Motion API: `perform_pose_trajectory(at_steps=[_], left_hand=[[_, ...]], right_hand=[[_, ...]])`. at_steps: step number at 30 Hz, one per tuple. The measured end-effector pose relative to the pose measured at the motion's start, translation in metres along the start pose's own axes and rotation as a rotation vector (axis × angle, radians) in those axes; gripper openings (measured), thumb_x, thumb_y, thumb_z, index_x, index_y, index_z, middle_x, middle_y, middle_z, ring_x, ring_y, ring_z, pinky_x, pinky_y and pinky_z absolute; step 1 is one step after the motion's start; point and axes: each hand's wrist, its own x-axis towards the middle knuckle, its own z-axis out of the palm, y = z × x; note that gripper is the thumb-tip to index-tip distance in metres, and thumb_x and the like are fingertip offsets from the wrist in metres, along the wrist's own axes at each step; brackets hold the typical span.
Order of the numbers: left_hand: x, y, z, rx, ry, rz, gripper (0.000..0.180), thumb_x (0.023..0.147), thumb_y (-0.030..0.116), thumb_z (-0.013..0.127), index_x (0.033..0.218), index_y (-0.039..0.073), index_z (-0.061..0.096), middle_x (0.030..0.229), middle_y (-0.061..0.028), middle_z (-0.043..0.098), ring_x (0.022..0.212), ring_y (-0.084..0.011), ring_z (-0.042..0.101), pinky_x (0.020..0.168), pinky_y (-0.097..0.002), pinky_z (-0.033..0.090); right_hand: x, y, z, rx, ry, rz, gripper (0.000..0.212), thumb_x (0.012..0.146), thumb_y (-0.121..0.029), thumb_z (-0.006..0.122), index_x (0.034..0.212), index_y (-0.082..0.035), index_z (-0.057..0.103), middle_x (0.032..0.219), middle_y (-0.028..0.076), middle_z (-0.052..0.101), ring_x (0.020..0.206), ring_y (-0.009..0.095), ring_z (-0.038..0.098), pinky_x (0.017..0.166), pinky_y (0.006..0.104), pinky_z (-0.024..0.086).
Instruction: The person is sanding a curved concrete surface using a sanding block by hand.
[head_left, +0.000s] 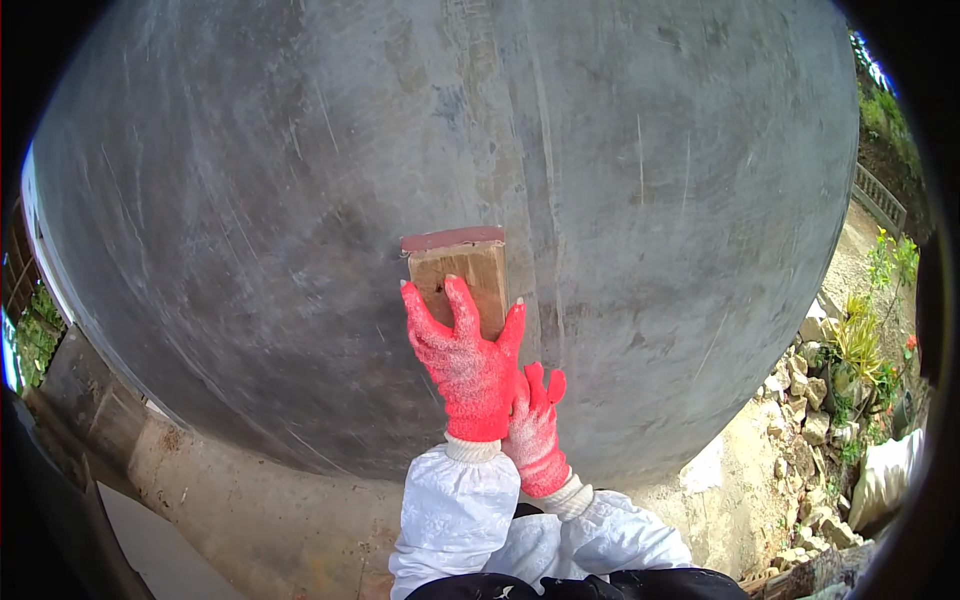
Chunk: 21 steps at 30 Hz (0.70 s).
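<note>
My left hand point(463, 365), in a red work glove with bare fingertips, is closed on a wooden sanding block point(462, 268). The block has a dull red layer along its far edge. It rests against a large grey cement-like surface point(280, 250) marked with pale scratches and a vertical band. Just below and to the right, my right hand point(537, 435), also red-gloved, lies close beside the left wrist. Its visible fingers are apart and point upward, and I see nothing in them. Part of that hand is hidden behind the left one.
Pale concrete ground point(270, 500) runs along the foot of the grey surface. Broken stones point(808, 400), plants point(858, 345) and a white sack point(888, 475) lie to the right. A grey-white board point(160, 545) is at the lower left.
</note>
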Motion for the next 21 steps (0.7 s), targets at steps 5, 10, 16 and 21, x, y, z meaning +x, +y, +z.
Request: perform_pose_trajectory(at_steps=[5, 10, 16, 21], left_hand=[[-0.017, -0.025, -0.02, -0.161, -0.145, -0.003, 0.072, 0.087, 0.03, 0.076, 0.148, 0.011, 0.044, 0.154, -0.0339, 0.027, 0.136, -0.0523, 0.036, 0.108, -0.0571, 0.037], [-0.064, -0.053, -0.051, -0.184, -0.419, -0.002, 0.061, 0.095, 0.012, 0.06, 0.152, 0.008, 0.039, 0.156, -0.031, 0.026, 0.141, -0.048, 0.034, 0.112, -0.0502, 0.037], [-0.101, -0.062, -0.072, -0.193, -0.357, -0.135, 0.058, 0.098, 0.012, 0.06, 0.151, 0.002, 0.039, 0.157, -0.0276, 0.026, 0.14, -0.046, 0.036, 0.111, -0.0525, 0.036], [-0.116, -0.073, -0.108, -0.262, -0.336, -0.273, 0.059, 0.095, 0.007, 0.063, 0.149, 0.0, 0.04, 0.158, -0.0271, 0.022, 0.138, -0.0448, 0.039, 0.11, -0.0502, 0.038]], right_hand=[[0.06, -0.005, 0.022, -0.358, 0.327, -0.075, 0.059, 0.081, -0.039, 0.069, 0.125, -0.002, 0.053, 0.142, 0.019, 0.047, 0.138, 0.045, 0.034, 0.113, 0.0696, 0.018], [0.054, -0.024, 0.054, 0.198, 0.556, 0.249, 0.05, 0.092, -0.035, 0.064, 0.124, -0.001, 0.049, 0.136, 0.023, 0.048, 0.136, 0.048, 0.035, 0.113, 0.0581, 0.029], [-0.047, -0.01, 0.084, 0.133, 0.293, 0.457, 0.078, 0.063, -0.018, 0.084, 0.127, 0.001, 0.043, 0.136, 0.023, 0.05, 0.134, 0.053, 0.038, 0.111, 0.0565, 0.032], [-0.009, -0.035, 0.06, 0.207, 0.279, 0.475, 0.096, 0.049, -0.013, 0.089, 0.132, -0.003, 0.043, 0.136, 0.018, 0.05, 0.122, 0.045, 0.047, 0.104, 0.0525, 0.038]])
